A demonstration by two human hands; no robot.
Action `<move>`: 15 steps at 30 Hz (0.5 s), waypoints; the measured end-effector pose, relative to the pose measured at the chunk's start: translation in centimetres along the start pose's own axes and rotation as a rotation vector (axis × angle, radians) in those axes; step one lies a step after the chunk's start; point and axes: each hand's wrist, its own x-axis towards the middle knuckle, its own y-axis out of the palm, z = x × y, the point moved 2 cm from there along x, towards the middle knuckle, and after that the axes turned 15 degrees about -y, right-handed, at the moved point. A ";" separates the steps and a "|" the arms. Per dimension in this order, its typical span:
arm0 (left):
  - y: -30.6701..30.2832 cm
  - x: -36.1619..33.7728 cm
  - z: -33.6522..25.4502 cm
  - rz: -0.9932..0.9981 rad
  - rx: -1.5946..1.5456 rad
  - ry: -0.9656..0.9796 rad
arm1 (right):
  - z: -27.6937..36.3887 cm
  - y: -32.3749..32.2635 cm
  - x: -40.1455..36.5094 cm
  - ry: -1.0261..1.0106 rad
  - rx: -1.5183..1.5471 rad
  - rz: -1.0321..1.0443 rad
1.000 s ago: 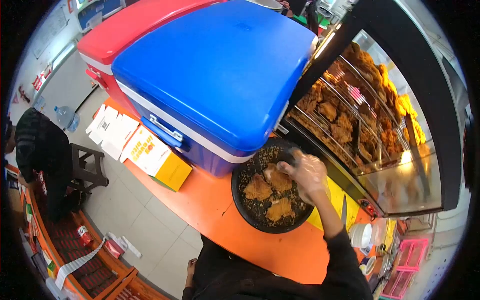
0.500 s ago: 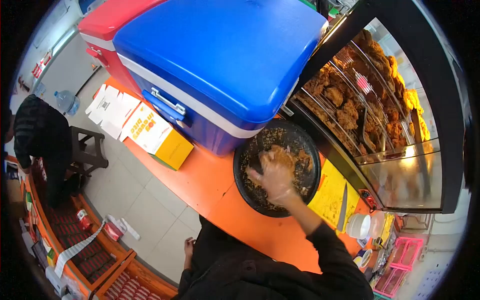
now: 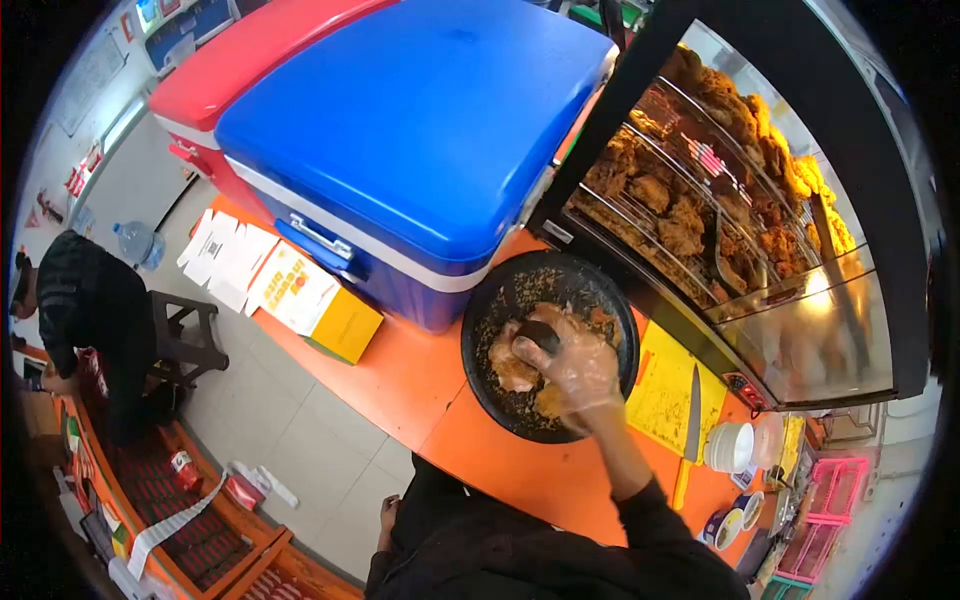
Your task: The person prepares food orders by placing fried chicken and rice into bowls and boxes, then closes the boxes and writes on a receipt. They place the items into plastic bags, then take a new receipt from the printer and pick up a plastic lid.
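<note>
A black stone mortar [image 3: 478, 375] stands on the orange counter, its bowl speckled with ground seasoning. Torn pieces of breaded fried chicken [image 3: 510, 368] lie inside, with pale meat showing. My right hand [image 3: 585, 375], in a clear plastic glove, is over the bowl and closed around a dark, rounded pestle [image 3: 540, 335]; the pestle's lower end is hidden. Low beside my body hangs my left hand [image 3: 389, 512], away from the counter. Its fingers look loosely apart with nothing visible in them, and part of it is hidden.
Blue [image 3: 420, 120] and red [image 3: 190, 100] cooler boxes stand behind the mortar. A lit display case [image 3: 720, 200] of fried chicken is to the right. A knife [image 3: 693, 415] lies on a yellow cutting board [image 3: 655, 400]. A printed carton [image 3: 320, 310] sits left. Another person [image 3: 95, 310] bends beyond a stool [image 3: 185, 335].
My right hand has shifted right and toward me in the bowl, and the chicken pieces are more spread out. The camera view has shifted slightly. My left hand still hangs down.
</note>
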 end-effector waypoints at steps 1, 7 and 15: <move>0.2 -0.6 -0.8 -0.007 -0.129 -0.079 | 0.4 0.4 -0.3 0.099 0.034 -0.041; -0.9 1.7 -2.8 -0.008 0.156 0.052 | -5.2 2.6 -4.8 0.538 0.449 -0.142; -1.5 2.8 -3.9 0.129 -0.022 0.001 | -15.5 5.0 -9.6 0.526 0.148 -0.301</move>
